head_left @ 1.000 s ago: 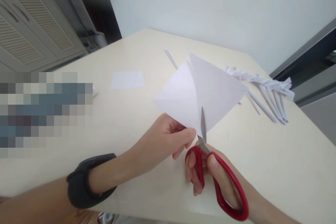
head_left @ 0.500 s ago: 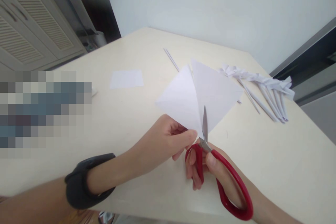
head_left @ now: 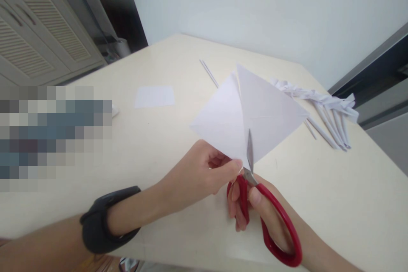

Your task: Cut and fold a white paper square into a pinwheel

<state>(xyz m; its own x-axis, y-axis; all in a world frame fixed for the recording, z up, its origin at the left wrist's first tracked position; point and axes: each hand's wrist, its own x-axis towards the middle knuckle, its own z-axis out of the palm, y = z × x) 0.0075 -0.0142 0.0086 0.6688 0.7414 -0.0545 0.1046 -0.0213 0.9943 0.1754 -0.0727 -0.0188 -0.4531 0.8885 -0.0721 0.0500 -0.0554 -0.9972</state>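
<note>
Scissors (head_left: 267,192) sit in the right hand (head_left: 270,217), one blade hidden behind white paper (head_left: 252,110) the left hand (head_left: 204,171) pinches above the table (head_left: 318,195); can't really see its curled-under fingers, and blocky pixels (head_left: 54,136) cover far left.

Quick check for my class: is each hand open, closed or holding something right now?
Left hand: closed, pinching the white paper near its closest corner.
Right hand: closed, holding the scissors by the red handles.
</note>
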